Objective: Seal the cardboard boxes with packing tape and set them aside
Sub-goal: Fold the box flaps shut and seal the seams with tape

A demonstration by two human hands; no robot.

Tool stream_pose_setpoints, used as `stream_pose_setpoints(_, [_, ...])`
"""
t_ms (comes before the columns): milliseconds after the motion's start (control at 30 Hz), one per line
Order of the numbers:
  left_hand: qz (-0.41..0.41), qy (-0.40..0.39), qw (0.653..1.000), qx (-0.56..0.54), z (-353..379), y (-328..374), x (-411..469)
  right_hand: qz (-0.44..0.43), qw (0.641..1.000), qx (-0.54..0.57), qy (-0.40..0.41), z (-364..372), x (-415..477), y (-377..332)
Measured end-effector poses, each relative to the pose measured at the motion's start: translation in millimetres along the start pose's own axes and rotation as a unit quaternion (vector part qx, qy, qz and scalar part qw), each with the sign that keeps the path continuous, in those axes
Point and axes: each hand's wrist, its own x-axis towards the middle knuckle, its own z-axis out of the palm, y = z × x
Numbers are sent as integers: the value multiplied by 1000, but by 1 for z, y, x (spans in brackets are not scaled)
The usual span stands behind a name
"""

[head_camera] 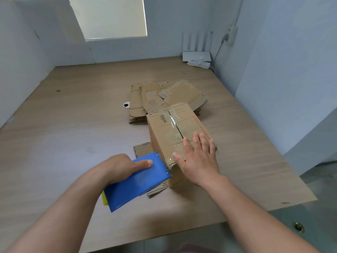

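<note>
I have my right hand [198, 157] flat, fingers slightly spread, on the near end of the cardboard box [175, 128], mid-table just near of the flattened cartons [164, 97], likely steadying it while my left hand [125, 167] grips the tape dispenser [138, 181] against its near corner.

Pressing flat on the taped cardboard box [169, 128] with the right hand [198, 161]. Gripping a blue tape dispenser [138, 185] in the left hand [122, 167] at its near corner. Beyond, flattened cardboard [164, 97].

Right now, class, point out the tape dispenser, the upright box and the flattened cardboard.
tape dispenser [138, 183]: head view, blue side plate.
upright box [164, 136]: head view, top flap left of seam.
flattened cardboard [135, 103]: head view, left sheet.
</note>
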Motion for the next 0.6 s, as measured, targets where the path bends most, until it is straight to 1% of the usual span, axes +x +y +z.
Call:
stream_pose_setpoints(133, [-13,41,995,90,-4,22,2,-3,1000,1,-2,-1,1,-1])
stream_pose_setpoints(167, [-16,59,987,146,-3,22,2,-1,1000,0,-2,-1,1,-1])
stream_pose_setpoints(200, [-19,80,969,234,0,19,1,-2,1000,-1,-4,0,1,-1])
stream_pose_setpoints(233, [-22,101,940,326,5,11,-3,-4,1000,-4,-6,0,0,-2])
stream_pose_setpoints(267, [-28,115,917,381,12,-1,-3,-7,1000,-6,-5,0,-1,-1])
stream_pose_setpoints(300, [-46,119,914,385,14,-11,-1,-5,1000,-3,-1,-1,1,0])
stream_pose_setpoints(367, [-83,129,934,322,13,-29,3,-6,1000,2,1,0,2,0])
stream_pose_setpoints(433, [-81,156,941,290,16,-40,12,-8,1000,-1,1,0,1,-2])
stream_pose_setpoints(500, [-67,200,940,268,22,-43,21,2,1000,3,4,0,3,-6])
stream_pose_setpoints(533, [-58,215,938,267,27,-46,25,6,1000,5,6,1,3,-10])
stream_pose_setpoints(600, [-52,215,931,290,38,-54,32,9,1000,16,15,3,7,-20])
